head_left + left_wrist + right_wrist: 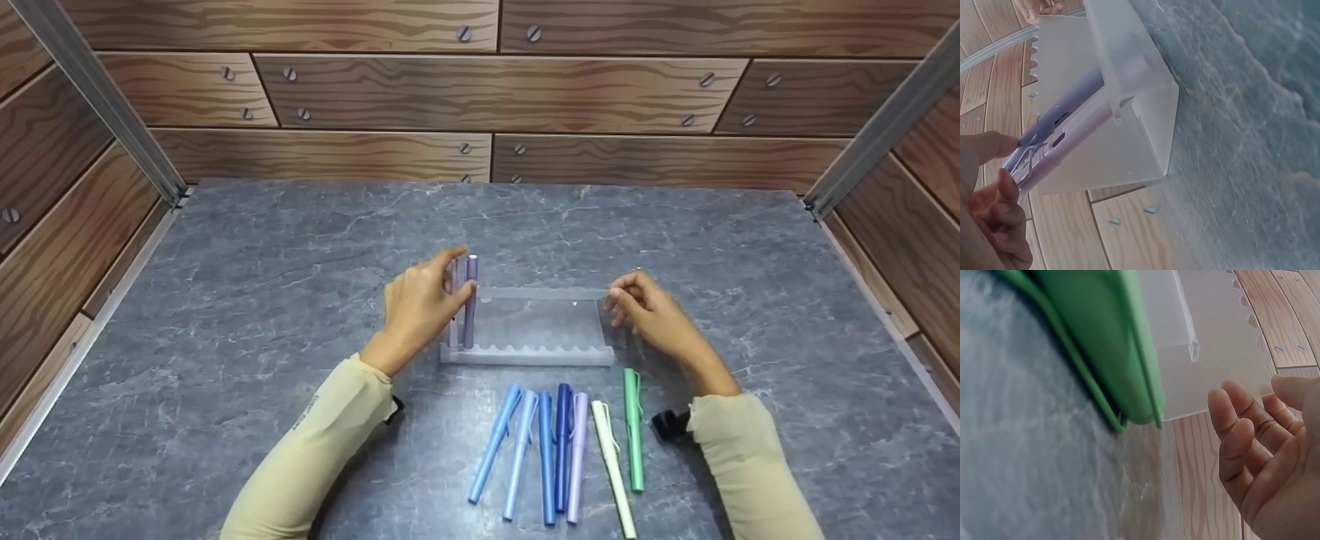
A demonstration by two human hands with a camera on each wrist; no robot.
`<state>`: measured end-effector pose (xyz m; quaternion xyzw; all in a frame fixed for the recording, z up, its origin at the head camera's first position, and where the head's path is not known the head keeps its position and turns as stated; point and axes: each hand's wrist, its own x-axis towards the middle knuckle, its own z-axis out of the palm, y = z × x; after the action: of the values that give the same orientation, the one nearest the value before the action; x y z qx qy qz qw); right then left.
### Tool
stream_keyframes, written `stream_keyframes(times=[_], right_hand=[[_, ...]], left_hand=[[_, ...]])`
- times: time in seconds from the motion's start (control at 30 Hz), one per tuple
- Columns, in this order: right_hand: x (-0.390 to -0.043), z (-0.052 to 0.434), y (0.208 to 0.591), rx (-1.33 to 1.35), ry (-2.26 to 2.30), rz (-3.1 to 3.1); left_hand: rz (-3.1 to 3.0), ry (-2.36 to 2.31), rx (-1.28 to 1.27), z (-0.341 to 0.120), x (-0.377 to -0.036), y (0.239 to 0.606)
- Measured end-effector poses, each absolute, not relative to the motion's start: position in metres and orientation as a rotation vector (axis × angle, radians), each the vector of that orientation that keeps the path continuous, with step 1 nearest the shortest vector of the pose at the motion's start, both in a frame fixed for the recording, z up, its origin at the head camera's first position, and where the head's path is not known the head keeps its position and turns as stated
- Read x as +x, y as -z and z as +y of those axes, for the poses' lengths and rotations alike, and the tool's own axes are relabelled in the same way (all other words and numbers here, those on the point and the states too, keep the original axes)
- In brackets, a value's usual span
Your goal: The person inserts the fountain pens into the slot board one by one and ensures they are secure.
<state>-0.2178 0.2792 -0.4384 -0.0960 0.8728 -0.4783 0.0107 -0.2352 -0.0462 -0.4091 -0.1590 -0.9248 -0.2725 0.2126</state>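
A clear pen stand (529, 358) with a notched front edge holds two pens, a purple pen (470, 315) and a pale mauve pen (1081, 121), leaning side by side at its left end. My left hand (421, 300) pinches the purple pen near its top between thumb and fingers. In the left wrist view both pens' lower ends sit behind the frosted front ledge. At the stand's upper right corner, my right hand (649, 307) holds the edge with thumb and fingertip, its other fingers loosely bent, as the right wrist view (1269, 455) also shows.
In front of the stand lie several capped pens: blue pens (495, 442), a lilac pen (577, 457), a pale green pen (613, 469) and a green pen (634, 431) near the right wrist. Wood-patterned panels (480, 90) enclose the marbled grey table (300, 247).
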Motion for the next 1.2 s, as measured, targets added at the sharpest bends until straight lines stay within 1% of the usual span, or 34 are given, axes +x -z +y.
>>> stream_keyframes(times=[0.53,0.97,1.2], right_hand=[[-0.2181,0.2794,0.4382,-0.320,1.493,2.721],[-0.2188,0.2797,0.4401,-0.297,1.521,2.694],[-0.2181,0.2799,0.4396,-0.305,1.497,2.717]], left_hand=[[-2.590,0.723,-0.448,-0.0473,-0.2356,0.4097],[-2.433,0.788,-0.588,-0.0447,-0.2307,0.4077],[-2.401,0.806,-0.613,-0.0441,-0.2315,0.4104]])
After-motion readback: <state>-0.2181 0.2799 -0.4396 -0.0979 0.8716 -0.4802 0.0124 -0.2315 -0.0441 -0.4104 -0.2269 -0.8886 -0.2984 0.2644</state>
